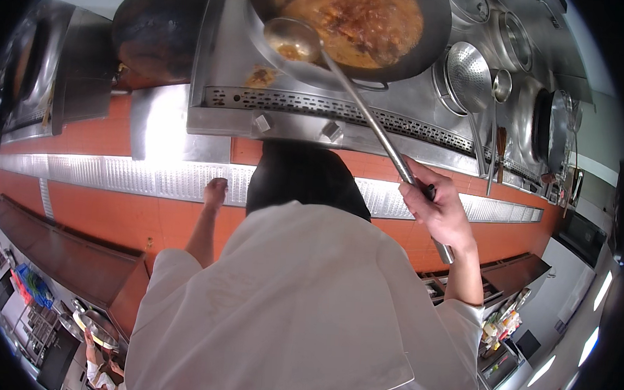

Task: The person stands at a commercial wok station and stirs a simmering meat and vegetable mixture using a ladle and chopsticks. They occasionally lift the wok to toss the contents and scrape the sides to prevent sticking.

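My right hand [438,204] grips the long metal handle of a ladle [293,39]. The ladle's bowl is over the near left rim of a large dark wok [431,47], with a little brown liquid in it. Reddish-brown food in bubbling sauce [352,25] fills the wok, which stands on the steel range. My left hand [216,192] hangs low at my left side, away from the range; its fingers look curled, and whether they hold anything is not plain.
On the range's right lie a perforated strainer [467,76], a smaller ladle [502,86] and metal pots. Two knobs [332,131] project from the front edge. A blackened wok [159,33] stands left. Behind me are brown cabinets [70,256] and, lower left, another person [102,377].
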Demonstrator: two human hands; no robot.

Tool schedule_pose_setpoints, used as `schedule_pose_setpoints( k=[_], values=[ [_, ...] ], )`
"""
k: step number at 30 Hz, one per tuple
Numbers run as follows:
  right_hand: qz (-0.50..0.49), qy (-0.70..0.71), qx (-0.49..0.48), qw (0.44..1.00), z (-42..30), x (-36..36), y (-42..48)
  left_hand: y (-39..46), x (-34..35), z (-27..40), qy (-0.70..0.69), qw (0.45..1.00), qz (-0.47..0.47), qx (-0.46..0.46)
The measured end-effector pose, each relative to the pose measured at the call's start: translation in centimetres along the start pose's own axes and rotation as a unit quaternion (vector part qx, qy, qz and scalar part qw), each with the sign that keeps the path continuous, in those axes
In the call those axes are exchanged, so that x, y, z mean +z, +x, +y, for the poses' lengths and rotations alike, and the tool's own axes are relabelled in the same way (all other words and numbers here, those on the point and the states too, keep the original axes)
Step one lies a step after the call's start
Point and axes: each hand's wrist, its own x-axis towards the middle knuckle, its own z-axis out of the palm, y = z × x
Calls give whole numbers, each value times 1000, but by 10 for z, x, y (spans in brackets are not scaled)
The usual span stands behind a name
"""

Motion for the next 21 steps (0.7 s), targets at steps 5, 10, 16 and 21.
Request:
schedule_pose_setpoints(
  k=[5,10,16,21],
  values=[
    [36,-174,-105,978,3,29,22,-3,2,-6,-16,1000,14,0],
    [53,-176,-111,977,13,34,30,-8,-2,-9,-37,999,12,-20],
    [89,-67,-51,992,28,4,32,-8,-5,-21,-21,999,15,-23],
    [142,-110,35,983,35,-24,21,3,4,-23,-3,1000,5,-4]
  ],
)
